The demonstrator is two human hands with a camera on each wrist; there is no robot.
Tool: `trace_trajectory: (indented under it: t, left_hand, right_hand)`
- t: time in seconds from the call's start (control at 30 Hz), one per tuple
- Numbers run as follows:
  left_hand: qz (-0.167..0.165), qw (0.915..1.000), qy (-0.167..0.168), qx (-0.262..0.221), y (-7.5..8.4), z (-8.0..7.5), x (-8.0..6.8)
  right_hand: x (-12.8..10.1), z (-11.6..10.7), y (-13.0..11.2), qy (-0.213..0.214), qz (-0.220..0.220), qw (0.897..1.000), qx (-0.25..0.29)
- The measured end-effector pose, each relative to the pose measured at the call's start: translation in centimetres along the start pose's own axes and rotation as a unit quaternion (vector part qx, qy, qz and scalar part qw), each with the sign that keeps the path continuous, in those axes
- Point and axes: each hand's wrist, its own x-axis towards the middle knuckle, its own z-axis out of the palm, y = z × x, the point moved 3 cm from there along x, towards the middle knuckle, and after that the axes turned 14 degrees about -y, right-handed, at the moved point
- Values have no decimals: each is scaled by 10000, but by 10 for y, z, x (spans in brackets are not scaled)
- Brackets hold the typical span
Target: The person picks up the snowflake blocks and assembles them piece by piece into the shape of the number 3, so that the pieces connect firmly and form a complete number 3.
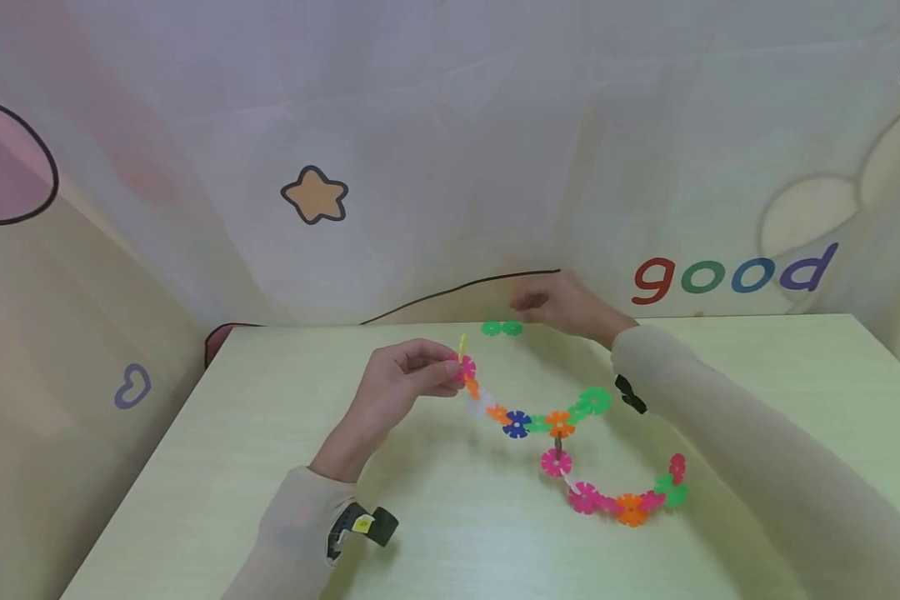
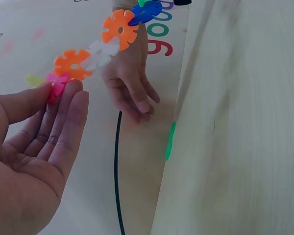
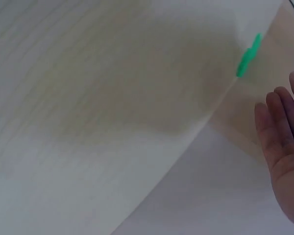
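My left hand [image 1: 408,375] pinches a pink snowflake disc [image 2: 57,85] between thumb and fingertips, at the upper end of a chain of interlocking plastic discs. A yellow disc [image 1: 462,348] sticks up beyond it. From there the chain [image 1: 517,424] sags rightward through orange, white, blue and green discs. Below its orange disc [image 1: 560,423] a second curved run [image 1: 632,509] of pink, orange and green discs stretches right; whether the runs are joined I cannot tell. My right hand [image 1: 566,308], fingers loosely bent and holding nothing, hovers beside two joined green discs [image 1: 512,328].
The pale wooden table [image 1: 210,467] ends at a back edge where the green pair lies. Behind it rises a printed cloth backdrop [image 1: 450,150] with a star and the word "good". Each wrist carries a dark strap [image 1: 360,525].
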Motion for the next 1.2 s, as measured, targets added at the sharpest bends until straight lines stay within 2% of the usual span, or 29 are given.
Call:
trace_trajectory:
  t: [0.17,0.3,0.43,0.6,0.73,0.97,1.1,1.2]
  left_hand:
    - [58,10000,-11,35,1,-1,-1]
    - [158,9998,-69,41,1,-1,0]
    - [237,9997,-98,-21,2,-1,0]
    - [68,10000,-3,33,2,0,-1]
    - [67,10000,-5,4,1,-1,-1]
    - [100,9998,-76,-165,-1,1,1]
    - [123,9999,-70,-84,1,2,1]
    - [119,9999,-61,-50,1,2,0]
  right_hand:
    - [11,9,10,-129,-205,9980,-587]
    - [15,17,12,-397,101,9969,-676]
    - [16,23,12,-470,448,9956,-672]
    - [16,27,12,-484,534,9935,-886]
    - [14,27,12,-573,634,9915,-979]
    - [3,19,7,-661,578,9950,-484]
    - [-8,9,-10,-531,411,9977,-34]
    - [-18,-1,-29,-257,193,9988,373]
